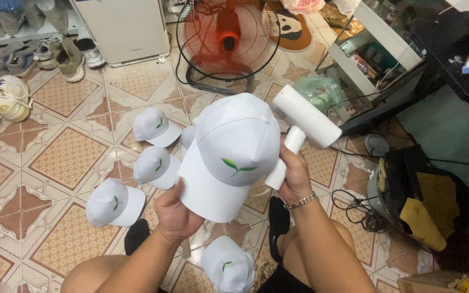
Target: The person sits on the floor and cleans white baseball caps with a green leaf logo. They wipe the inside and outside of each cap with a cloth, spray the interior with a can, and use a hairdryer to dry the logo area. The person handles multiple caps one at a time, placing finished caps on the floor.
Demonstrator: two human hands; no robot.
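Tiled floor [55, 157] with brown and cream squares fills most of the view, seen from above by a person sitting on it with bare knees showing at the bottom. Shoes [6, 97] sit in a bunch at the top left. An orange fan [228, 38] in a round wire cage stands at the top middle, next to a white box [123, 27]. On the right are a dark bag [424, 201] with yellow cloth in it and some black cables [356, 209].

In the middle, the left hand [173, 211] holds up a white cap [232, 154] by the edge of its brim — the fingers are curled under it and the thumb is on top. The cap has a little green leaf picture on the front, and its brim points down toward the person. The right hand [294, 176] is closed around the handle of a white hair dryer [302, 122]. The dryer sits just beside the cap on its right side and touches it or nearly does — I cannot tell which. A chain bracelet [299, 202] is on the right wrist.

More white caps with the same leaf lie on the floor: three to the left of the hands [156, 126] [156, 165] [114, 202], and one between the knees [228, 267].
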